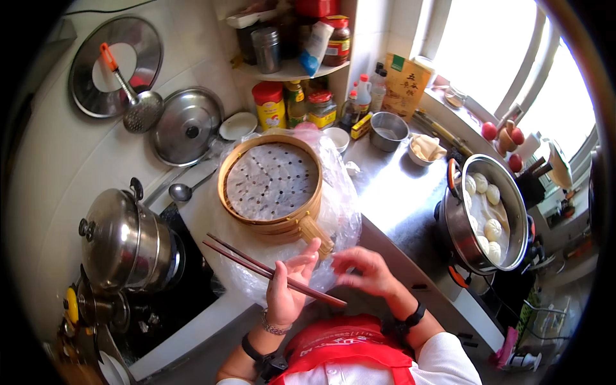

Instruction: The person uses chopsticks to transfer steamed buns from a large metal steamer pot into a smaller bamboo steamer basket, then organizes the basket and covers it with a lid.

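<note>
My left hand (pixel 291 284) holds a pair of dark wooden chopsticks (pixel 257 263) across its palm, with fingers raised. Close beside it, my right hand (pixel 363 270) is empty, its fingers spread and slightly bent. Just beyond both hands stands a round bamboo steamer (pixel 269 228) with a wooden handle (pixel 316 233) turned towards me. A perforated white liner (pixel 272 180) covers its inside. Crumpled clear plastic (pixel 341 192) lies under and around the steamer. At the right, a steel pot (pixel 450 231) holds several white pleated buns (pixel 493 230) on a pale cloth.
A lidded steel pot (pixel 120 245) stands on the black hob at the left, near a ladle (pixel 181 192). Jars and bottles line the back corner beside a metal bowl (pixel 389 131) and a small bowl with folded cloth (pixel 426 148). Pot lids (pixel 185 115) hang on the wall.
</note>
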Action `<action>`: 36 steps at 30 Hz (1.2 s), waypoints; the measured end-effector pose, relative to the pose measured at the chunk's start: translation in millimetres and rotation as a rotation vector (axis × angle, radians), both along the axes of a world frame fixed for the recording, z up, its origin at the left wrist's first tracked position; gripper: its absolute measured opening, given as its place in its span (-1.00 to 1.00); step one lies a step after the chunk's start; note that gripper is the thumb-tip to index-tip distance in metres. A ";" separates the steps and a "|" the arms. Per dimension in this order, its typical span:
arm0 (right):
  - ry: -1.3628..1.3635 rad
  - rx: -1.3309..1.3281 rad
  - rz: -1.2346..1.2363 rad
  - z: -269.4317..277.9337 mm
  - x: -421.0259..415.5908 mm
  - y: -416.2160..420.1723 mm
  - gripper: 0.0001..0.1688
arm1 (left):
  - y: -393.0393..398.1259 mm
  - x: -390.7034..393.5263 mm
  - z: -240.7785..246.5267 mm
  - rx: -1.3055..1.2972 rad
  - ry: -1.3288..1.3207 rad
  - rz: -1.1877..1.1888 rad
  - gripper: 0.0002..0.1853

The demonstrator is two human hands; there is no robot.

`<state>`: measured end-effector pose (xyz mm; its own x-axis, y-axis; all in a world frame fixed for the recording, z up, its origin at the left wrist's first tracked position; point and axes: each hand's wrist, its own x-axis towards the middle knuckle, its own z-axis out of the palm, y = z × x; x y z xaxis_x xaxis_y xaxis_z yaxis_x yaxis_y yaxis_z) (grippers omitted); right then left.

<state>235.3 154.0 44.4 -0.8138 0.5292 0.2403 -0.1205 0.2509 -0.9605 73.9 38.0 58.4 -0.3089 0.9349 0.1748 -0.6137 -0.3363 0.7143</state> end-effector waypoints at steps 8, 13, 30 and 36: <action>0.340 0.422 -0.204 72.0 34.2 -30.8 -0.60 | 51.4 58.3 30.6 0.106 -0.086 -0.434 -0.42; 0.288 0.232 -0.387 98.4 102.4 -29.0 -0.75 | 82.5 108.9 46.5 0.197 0.083 -0.722 -0.32; 0.377 -0.083 -1.216 123.0 421.1 71.0 -0.71 | 172.8 165.0 32.8 -0.080 0.372 -0.156 -0.40; 0.377 -0.049 -1.146 127.4 445.1 93.0 -0.64 | 185.3 169.7 32.2 -0.063 0.365 -0.071 -0.44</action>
<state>680.4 247.0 171.8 0.2514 0.9131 0.3211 -0.1262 0.3598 -0.9245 243.6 223.3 90.6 -0.1707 0.9642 0.2030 -0.3350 -0.2506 0.9083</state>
